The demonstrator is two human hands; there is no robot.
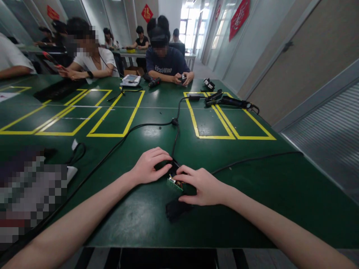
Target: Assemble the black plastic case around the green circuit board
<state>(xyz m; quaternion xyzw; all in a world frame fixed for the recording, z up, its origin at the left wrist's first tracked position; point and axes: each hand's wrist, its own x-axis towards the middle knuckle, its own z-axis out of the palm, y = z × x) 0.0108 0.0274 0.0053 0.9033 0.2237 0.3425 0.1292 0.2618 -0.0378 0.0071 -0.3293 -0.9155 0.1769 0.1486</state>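
Observation:
Near the front middle of the green table, my right hand (200, 185) curls its fingers round a small green circuit board (175, 185) with thin wires, its thumb below the board. My left hand (153, 165) rests just to the left, fingers bent towards a black part (174, 168) at the end of a cable; its thumb and fingertips lie around that part, and whether they grip it is unclear. A flat black piece (178, 209) lies on the table just below the board.
Black cables (134, 129) cross the green table (134, 220). A pixelated item (33, 198) lies at the left. Black tools (232, 101) lie at the far right, beside yellow tape frames (215, 137). Across the table, one person (168, 61) holds a small object; others sit further left.

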